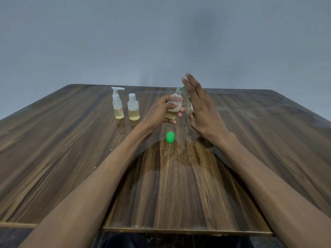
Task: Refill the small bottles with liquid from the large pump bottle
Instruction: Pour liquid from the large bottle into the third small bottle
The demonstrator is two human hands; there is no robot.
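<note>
Left hand (163, 111) grips small open bottle (174, 106) above table (71, 140), fingers curled round body; long axis near upright, neck tilted up-right toward green pump nozzle (182, 88). Right hand (198, 108) fingers extended, hiding pump bottle; grip unclear. Green cap (170, 137) upright on table below.

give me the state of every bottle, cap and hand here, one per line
pump bottle: upright, pump on, partly full
capped bottle: upright, white cap on, partly full
held bottle: uncapped, tilted, partly full
green cap: off, on the table
left hand: grips the held bottle
right hand: fingers straight, green item behind it, unclear
</note>
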